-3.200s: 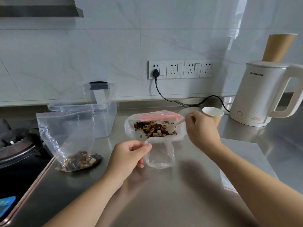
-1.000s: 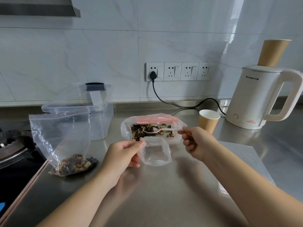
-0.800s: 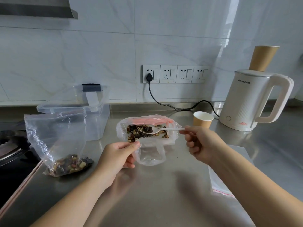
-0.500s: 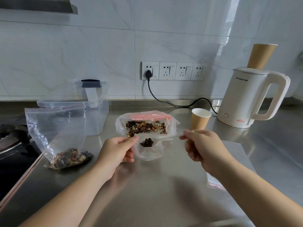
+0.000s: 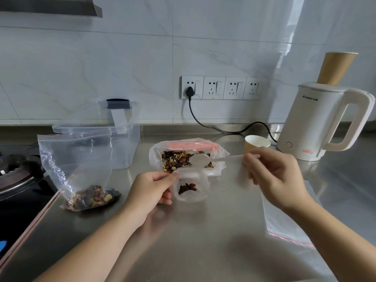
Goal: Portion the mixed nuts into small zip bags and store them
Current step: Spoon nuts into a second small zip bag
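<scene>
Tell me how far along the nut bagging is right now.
Early on. The left hand holds a small zip bag open with only a few nuts inside. The right hand holds a spoon over the big bag of mixed nuts, which is mostly full. A flat empty bag waits, and the clear storage box holds no small bags.

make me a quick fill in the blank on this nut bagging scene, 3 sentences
1. The right hand holds a white plastic ____.
2. The left hand pinches open the small zip bag, which holds a few ____.
3. The paper cup stands beside the white ____.

Missing words: spoon; nuts; kettle
</scene>
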